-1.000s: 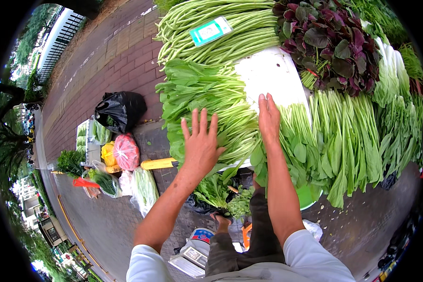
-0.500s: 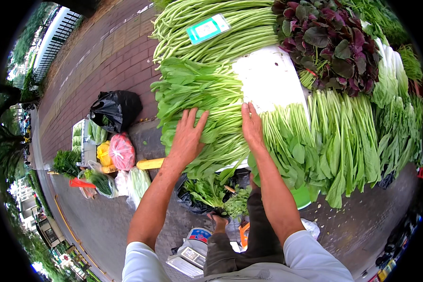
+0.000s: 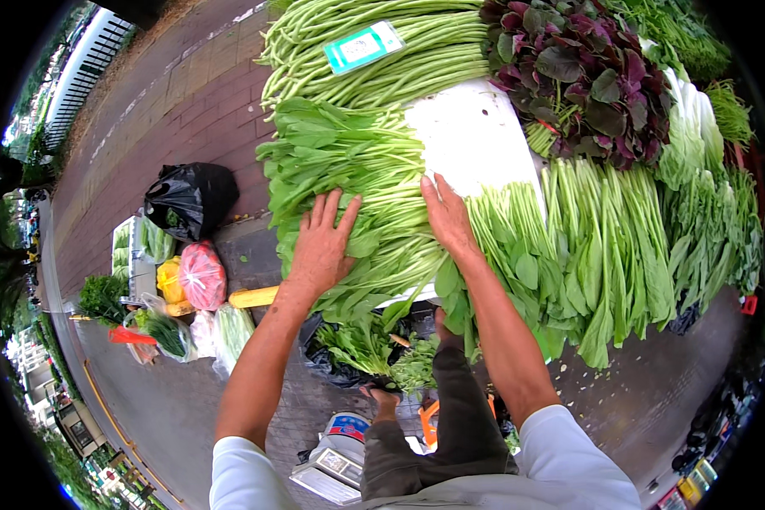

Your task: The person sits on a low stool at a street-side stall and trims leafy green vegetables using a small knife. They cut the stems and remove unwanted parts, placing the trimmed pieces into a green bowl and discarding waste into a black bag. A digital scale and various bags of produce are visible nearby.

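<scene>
At the far left, on the paving, sits a knotted, shiny black plastic bag (image 3: 194,200). Nearer are a rounded yellow plastic bag (image 3: 170,280) and, touching its right side, a rounded pinkish-red plastic bag (image 3: 203,274). Nearer still, pale green vegetables in clear plastic (image 3: 232,331) lie on the ground.

To the right, the person's left hand (image 3: 321,246) rests palm down with fingers spread on a broad heap of bright green leafy vegetables (image 3: 340,140), leaves toward the left and slim pale stems toward the right. The heap lies on the left part of a flat white tabletop (image 3: 463,127). Beyond it are long, thin green beans (image 3: 433,72), with a flat teal-and-white card (image 3: 364,48) on top.

The person's right hand (image 3: 449,217) is at the heap's stem side, fingers straight, not curled around anything. Just to its right is a smaller row of leafy greens with upright pale stems (image 3: 518,242), then a row of longer-stemmed green vegetables (image 3: 608,229). Beyond these rows sits a large bunch of dark purple and green leaves (image 3: 586,76). At the far right are pale, white-ribbed leafy heads (image 3: 688,127).
</scene>
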A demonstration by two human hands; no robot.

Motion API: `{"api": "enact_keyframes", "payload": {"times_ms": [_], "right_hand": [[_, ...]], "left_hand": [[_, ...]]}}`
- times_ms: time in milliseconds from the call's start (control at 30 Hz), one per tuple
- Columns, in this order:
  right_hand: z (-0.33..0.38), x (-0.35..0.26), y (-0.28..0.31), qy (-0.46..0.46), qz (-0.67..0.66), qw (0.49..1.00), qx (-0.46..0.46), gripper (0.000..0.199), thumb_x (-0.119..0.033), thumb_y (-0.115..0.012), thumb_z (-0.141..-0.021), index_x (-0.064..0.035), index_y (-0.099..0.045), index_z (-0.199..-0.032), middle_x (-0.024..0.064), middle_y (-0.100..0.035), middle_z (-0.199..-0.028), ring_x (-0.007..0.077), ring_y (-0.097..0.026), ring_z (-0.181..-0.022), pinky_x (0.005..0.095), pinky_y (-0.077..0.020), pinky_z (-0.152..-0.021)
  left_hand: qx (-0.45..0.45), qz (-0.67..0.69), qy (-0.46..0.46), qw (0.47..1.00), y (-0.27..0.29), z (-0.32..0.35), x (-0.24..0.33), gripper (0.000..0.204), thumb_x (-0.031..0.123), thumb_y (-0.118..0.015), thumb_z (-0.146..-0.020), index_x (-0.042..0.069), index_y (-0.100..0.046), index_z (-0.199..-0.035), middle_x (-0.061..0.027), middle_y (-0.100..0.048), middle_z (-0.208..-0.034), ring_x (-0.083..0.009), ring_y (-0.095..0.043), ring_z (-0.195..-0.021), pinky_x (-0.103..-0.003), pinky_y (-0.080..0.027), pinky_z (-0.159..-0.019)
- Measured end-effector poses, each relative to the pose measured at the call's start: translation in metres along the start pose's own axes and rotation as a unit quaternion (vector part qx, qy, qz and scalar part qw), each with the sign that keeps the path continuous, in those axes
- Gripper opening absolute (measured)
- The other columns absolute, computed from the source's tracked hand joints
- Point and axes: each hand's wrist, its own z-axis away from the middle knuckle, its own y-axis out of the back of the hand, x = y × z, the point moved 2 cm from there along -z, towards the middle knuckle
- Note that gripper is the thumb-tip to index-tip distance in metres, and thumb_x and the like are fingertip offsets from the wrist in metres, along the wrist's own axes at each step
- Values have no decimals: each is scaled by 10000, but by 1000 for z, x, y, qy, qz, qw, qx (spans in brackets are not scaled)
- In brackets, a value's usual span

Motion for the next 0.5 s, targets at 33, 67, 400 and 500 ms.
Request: {"api": "enact_keyframes", "payload": {"times_ms": [33, 67, 400, 500], "right_hand": [[4, 2, 5, -2, 7, 1000, 3, 786, -588, -338, -959, 27, -301, -1447, 265, -330, -1467, 374, -313, -1377, 461, -263, -1134], [13, -6, 11, 8, 6, 999, 34, 764, -561, -361, -963, 32, -308, -1442, 263, -328, -1469, 369, -312, -1379, 458, -262, -1136], [171, -7, -3, 162, -141, 970, 112, 239, -124, -572, -938, 24, -648, -1110, 127, -672, -1074, 179, -631, -986, 295, -482, -888], [210, 18, -41, 151, -118, 981, 26, 181, -110, -579, -934, 20, -657, -1032, 86, -683, -959, 141, -640, -840, 271, -508, -773]], "left_hand": [[2, 7, -2, 1000, 2, -1, 4, 1047, 167, -837, -591, 128, -265, -1467, -206, -288, -1449, -417, -296, -1339, -520, -340, -1031], [8, 7, 1, 1000, 7, 2, 6, 1028, 206, -837, -607, 129, -274, -1464, -207, -286, -1452, -416, -292, -1342, -526, -333, -1035], [195, 105, 18, 975, 21, 111, 26, 752, 193, -762, -735, 64, -408, -1386, -245, -306, -1451, -437, -295, -1354, -550, -266, -1084], [279, 206, 29, 937, -6, 178, 33, 670, 110, -760, -717, 19, -471, -1315, -249, -427, -1364, -434, -416, -1279, -498, -356, -1043]]}}
